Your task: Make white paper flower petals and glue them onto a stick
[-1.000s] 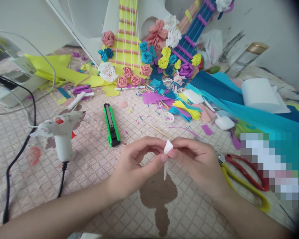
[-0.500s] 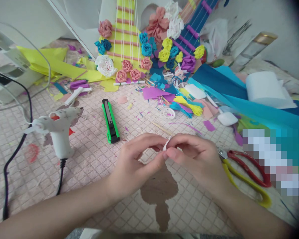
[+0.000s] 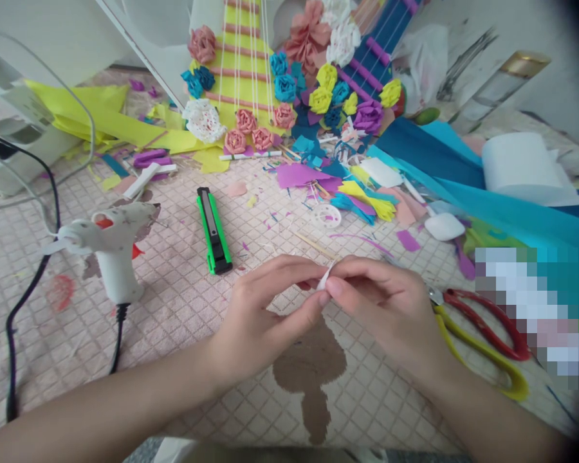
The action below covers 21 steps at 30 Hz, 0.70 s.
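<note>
Between my two hands is a small piece of white paper [image 3: 325,279], pinched at the fingertips and mostly covered by them. My left hand [image 3: 270,308] is closed on its left side, thumb below and forefinger above. My right hand [image 3: 383,299] pinches it from the right. Both hands are just above the quilted cloth, over a brown bare patch [image 3: 311,366]. A thin wooden stick [image 3: 314,244] lies just beyond the fingertips. Red and yellow handled scissors [image 3: 482,328] lie beside my right wrist, and a green utility knife [image 3: 213,231] lies beyond my left hand.
A white glue gun [image 3: 110,244] with a black cord stands at left. Behind, a yellow paper guitar [image 3: 244,64] and a blue one [image 3: 367,64] carry paper flowers. Coloured scraps [image 3: 313,175], blue paper sheets [image 3: 424,154] and a white roll [image 3: 516,167] lie at the back and right.
My fingers have shifted slightly around the white paper, showing a little more of it. The camera view has moved a little; the things on the cloth stay where they were.
</note>
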Each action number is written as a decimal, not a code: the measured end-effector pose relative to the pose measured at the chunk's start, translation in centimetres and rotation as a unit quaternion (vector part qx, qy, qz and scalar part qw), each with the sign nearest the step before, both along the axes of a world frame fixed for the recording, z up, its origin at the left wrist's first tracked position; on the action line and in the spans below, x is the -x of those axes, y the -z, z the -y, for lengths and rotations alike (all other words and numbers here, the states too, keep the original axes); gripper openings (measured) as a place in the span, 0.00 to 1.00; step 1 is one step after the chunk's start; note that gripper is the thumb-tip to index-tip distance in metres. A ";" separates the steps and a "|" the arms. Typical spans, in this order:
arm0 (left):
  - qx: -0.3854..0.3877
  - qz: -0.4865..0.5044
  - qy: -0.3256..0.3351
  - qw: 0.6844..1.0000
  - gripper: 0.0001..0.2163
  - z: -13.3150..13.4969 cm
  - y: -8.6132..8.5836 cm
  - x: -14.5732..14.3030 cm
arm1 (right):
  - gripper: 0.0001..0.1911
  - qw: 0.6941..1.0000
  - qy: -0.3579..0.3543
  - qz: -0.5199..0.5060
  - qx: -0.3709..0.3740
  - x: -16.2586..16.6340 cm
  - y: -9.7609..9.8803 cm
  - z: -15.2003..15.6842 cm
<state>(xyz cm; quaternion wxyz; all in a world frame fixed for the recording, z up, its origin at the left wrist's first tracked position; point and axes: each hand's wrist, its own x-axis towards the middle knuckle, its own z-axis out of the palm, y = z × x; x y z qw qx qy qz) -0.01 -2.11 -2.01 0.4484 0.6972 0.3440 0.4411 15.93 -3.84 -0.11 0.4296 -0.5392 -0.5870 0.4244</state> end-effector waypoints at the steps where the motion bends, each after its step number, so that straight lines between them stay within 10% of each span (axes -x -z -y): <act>1: 0.002 -0.002 0.001 1.000 0.09 0.0 0.0 0.0 | 0.03 1.000 0.001 0.000 0.000 0.0 0.0 0.0; 21: 0.007 0.001 0.002 1.000 0.09 0.0 -0.2 0.0 | 0.03 1.000 0.012 0.011 0.002 0.0 0.1 0.0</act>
